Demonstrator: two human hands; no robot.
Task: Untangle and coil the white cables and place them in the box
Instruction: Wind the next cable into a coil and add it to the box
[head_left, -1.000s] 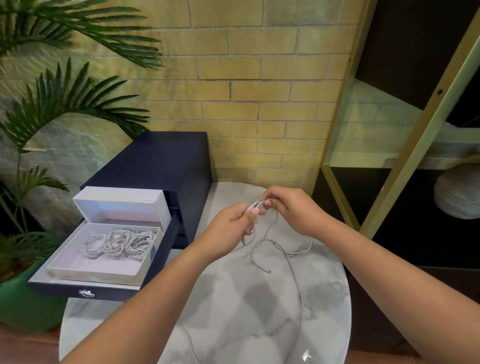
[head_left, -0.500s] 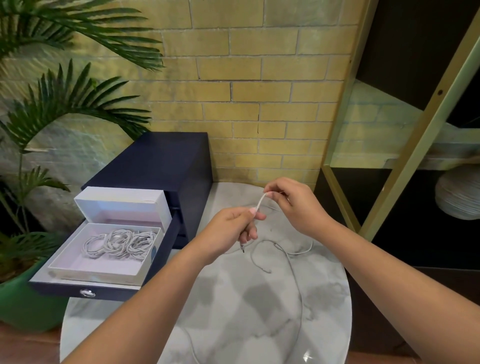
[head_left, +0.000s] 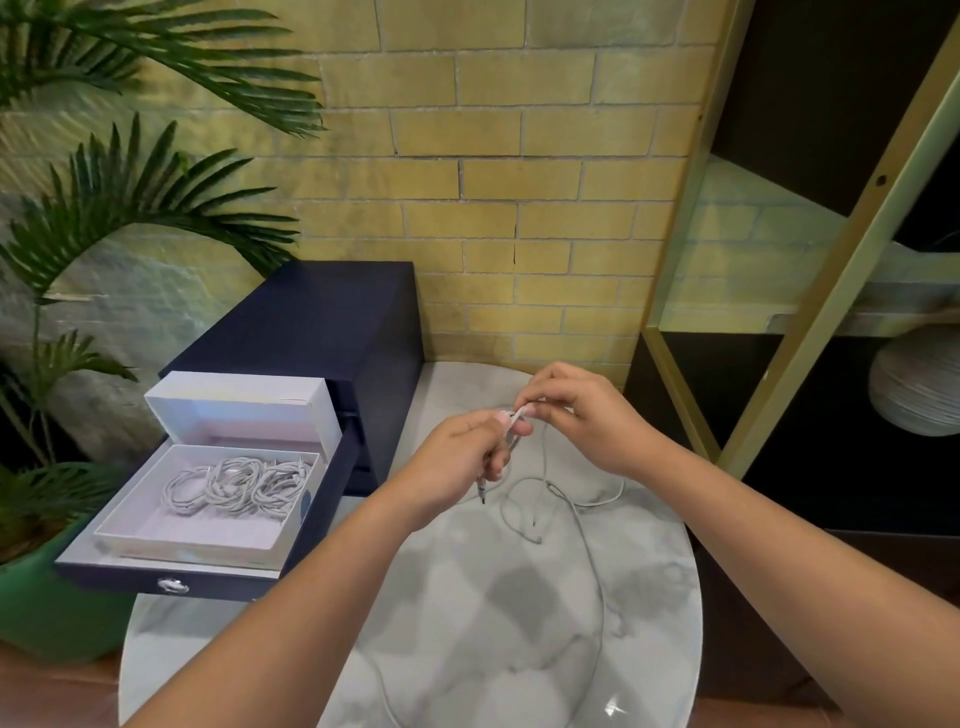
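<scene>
My right hand has come back to my left hand; both pinch the white cable near the table's far edge, adding another loop.

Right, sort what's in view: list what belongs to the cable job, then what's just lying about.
Part of the job:
- loose white cable
- left hand
- right hand
- white box
- coiled cables already inside it

Just lying about:
- navy drawer unit
- potted palm
- shelf frame
- woven ball
</scene>
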